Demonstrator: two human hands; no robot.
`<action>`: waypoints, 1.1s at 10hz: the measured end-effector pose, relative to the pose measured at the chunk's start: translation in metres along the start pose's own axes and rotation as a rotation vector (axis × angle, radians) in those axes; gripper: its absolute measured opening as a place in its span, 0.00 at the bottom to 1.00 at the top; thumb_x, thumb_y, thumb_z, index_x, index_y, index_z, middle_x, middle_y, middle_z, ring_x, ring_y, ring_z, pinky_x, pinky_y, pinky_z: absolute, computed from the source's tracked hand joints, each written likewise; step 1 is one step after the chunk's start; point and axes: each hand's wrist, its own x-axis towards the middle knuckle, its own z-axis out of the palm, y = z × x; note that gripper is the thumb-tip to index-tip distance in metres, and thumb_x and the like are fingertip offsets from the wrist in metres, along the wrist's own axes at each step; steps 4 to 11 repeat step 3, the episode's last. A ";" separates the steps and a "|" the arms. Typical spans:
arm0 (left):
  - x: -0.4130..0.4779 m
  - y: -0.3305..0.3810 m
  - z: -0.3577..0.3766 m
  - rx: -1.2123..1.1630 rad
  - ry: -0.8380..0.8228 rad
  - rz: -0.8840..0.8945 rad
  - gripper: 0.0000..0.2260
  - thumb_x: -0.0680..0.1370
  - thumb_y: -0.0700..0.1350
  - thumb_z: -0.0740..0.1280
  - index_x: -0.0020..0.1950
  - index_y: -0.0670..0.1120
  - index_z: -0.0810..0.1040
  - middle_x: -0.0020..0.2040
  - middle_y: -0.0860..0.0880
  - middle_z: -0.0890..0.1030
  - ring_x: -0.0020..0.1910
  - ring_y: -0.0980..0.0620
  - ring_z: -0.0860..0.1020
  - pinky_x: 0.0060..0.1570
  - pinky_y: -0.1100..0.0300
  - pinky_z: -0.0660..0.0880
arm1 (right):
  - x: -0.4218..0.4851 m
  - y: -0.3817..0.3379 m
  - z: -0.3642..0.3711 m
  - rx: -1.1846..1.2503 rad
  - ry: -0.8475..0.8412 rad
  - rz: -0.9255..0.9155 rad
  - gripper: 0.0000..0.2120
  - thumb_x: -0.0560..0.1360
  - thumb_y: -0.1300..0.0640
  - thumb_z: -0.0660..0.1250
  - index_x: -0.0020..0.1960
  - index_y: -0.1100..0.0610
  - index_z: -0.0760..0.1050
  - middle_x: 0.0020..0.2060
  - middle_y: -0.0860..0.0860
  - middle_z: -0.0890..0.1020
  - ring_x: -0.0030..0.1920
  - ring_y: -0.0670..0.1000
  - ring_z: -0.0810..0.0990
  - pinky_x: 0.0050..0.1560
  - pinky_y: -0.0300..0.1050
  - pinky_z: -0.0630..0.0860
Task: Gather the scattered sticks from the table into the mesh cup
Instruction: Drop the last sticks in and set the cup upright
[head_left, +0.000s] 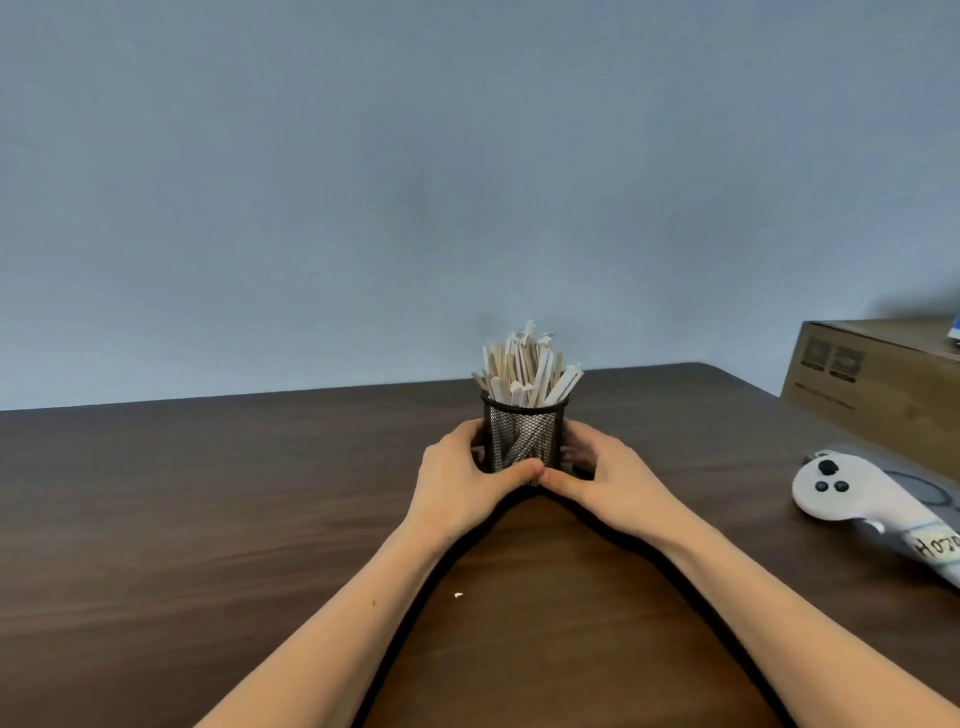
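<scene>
A black mesh cup (524, 434) stands upright on the dark wooden table (208, 509), near its far edge. Several pale wooden sticks (527, 371) fill it and fan out above its rim. My left hand (460, 480) wraps the cup's left side and my right hand (608, 475) wraps its right side. The two thumbs meet in front of the cup's base, and the fingers are hidden behind it. I see no loose sticks on the table.
A white game controller (852, 493) with a handwritten label lies at the right. Behind it sits a cardboard box (878, 379) at the table's far right. A tiny white speck (458, 595) lies between my forearms. A grey-blue wall rises behind the table.
</scene>
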 end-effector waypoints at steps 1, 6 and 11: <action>0.000 -0.003 0.004 -0.020 0.006 -0.032 0.30 0.71 0.56 0.82 0.71 0.48 0.83 0.62 0.53 0.88 0.60 0.55 0.83 0.51 0.71 0.73 | 0.003 0.007 0.002 -0.001 -0.004 0.006 0.29 0.71 0.46 0.73 0.71 0.47 0.71 0.62 0.44 0.81 0.62 0.42 0.79 0.66 0.50 0.74; -0.014 -0.004 -0.005 -0.042 -0.007 -0.090 0.41 0.71 0.57 0.82 0.80 0.43 0.73 0.75 0.47 0.81 0.73 0.49 0.80 0.67 0.60 0.75 | -0.013 -0.004 0.003 0.014 0.058 0.076 0.37 0.73 0.49 0.74 0.77 0.53 0.63 0.70 0.47 0.74 0.68 0.46 0.74 0.66 0.40 0.68; -0.014 -0.004 -0.005 -0.042 -0.007 -0.090 0.41 0.71 0.57 0.82 0.80 0.43 0.73 0.75 0.47 0.81 0.73 0.49 0.80 0.67 0.60 0.75 | -0.013 -0.004 0.003 0.014 0.058 0.076 0.37 0.73 0.49 0.74 0.77 0.53 0.63 0.70 0.47 0.74 0.68 0.46 0.74 0.66 0.40 0.68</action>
